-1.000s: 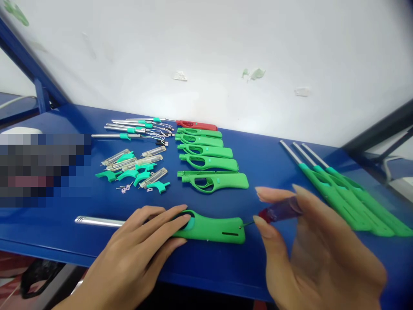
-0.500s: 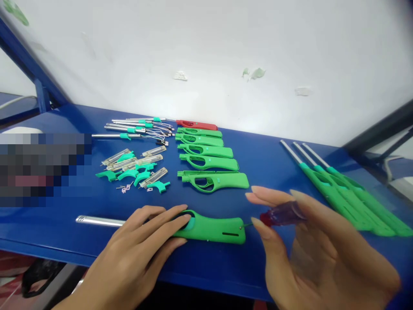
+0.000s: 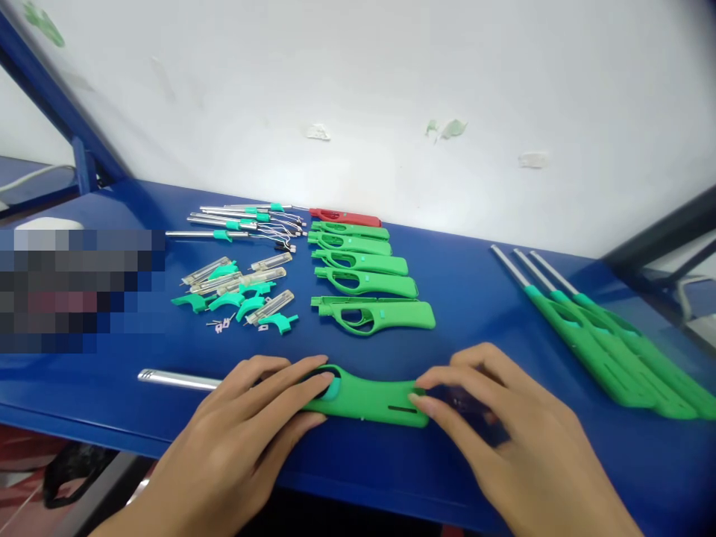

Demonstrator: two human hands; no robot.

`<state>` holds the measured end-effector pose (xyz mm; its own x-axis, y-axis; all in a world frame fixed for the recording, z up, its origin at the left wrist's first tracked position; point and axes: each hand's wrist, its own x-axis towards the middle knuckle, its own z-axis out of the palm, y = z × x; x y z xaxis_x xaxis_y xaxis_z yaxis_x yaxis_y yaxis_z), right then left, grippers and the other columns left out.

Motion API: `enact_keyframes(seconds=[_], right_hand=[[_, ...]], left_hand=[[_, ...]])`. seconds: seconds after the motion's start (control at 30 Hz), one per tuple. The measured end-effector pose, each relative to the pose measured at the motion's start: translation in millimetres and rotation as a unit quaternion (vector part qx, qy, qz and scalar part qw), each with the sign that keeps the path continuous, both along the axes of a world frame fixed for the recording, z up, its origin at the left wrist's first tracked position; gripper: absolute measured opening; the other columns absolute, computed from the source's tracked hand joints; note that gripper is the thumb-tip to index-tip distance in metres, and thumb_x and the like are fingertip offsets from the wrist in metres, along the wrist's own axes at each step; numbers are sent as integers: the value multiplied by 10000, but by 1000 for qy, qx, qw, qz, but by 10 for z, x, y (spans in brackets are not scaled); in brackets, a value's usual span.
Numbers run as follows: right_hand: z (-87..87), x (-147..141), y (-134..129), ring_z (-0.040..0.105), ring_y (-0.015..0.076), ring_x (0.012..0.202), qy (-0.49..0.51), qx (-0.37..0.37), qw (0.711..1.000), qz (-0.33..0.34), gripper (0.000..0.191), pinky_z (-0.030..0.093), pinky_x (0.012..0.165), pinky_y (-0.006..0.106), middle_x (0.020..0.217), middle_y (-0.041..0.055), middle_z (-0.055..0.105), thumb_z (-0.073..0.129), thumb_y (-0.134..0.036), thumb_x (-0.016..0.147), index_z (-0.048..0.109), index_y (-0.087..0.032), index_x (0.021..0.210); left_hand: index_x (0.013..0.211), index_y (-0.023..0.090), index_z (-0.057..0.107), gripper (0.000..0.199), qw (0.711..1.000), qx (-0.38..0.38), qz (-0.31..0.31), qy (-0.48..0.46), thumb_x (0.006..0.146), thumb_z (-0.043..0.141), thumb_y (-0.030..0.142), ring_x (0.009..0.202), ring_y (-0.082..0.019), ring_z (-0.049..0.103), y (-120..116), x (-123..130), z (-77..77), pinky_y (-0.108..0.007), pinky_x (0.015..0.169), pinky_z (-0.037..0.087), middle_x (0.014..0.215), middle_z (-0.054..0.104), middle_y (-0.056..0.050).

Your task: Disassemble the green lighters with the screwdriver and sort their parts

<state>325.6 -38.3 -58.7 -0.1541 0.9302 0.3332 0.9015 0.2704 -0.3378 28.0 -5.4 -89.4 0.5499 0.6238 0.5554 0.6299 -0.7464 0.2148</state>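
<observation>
A green gas lighter (image 3: pixel 374 399) with a metal tube (image 3: pixel 176 379) lies across the front of the table. My left hand (image 3: pixel 235 425) grips it around the trigger opening, fingers over the teal trigger (image 3: pixel 331 389). At the handle's right end, my right hand (image 3: pixel 503 425) pinches thumb and forefinger together beside the screw spot. A screwdriver with a dark purple handle (image 3: pixel 467 404) is held within that hand, mostly covered by the fingers. Its tip and the screw are hidden.
Open green lighter shells (image 3: pixel 385 315) and a red one (image 3: pixel 350 217) are lined up behind. Metal tubes with wires (image 3: pixel 224 224), clear fuel tanks (image 3: pixel 274 306) and teal triggers (image 3: pixel 227 300) lie left. Several assembled lighters (image 3: pixel 593 347) lie right. A white wall (image 3: pixel 380 74) rises behind.
My right hand has turned and moved left, its fingertips now touching the lighter's end. The screwdriver has become mostly hidden. My left hand keeps its hold; the view has shifted slightly.
</observation>
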Motion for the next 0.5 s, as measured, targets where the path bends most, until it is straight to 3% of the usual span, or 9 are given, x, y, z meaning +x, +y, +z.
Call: enact_keyframes(seconds=[0.13,0.27,0.5], right_hand=[[-60,51,16,758,91,704,12,-26,999,17,128,517,489,168,1034,-30,720,646,-405,1060,738,-337,1002],[-43,32,34,772,92,754,40,-31,999,20,149,566,582,151,1013,-30,734,628,-321,1061,729,-311,952],[31,-18,7,713,66,695,71,16,997,7,113,555,607,136,982,-42,717,649,-310,1047,706,-300,950]], left_hand=[[1388,221,692,276,1000,-4,1,-1,1158,563,304,1155,-210,671,-2,4,9,-316,1061,510,1383,779,1],[1381,219,691,267,1000,-6,-2,-6,1159,564,298,1156,-195,658,-3,8,17,-293,1068,493,1377,779,9],[1404,237,676,274,1000,-16,-5,2,1158,562,277,1165,-204,650,-9,-2,17,-319,1073,484,1402,764,13]])
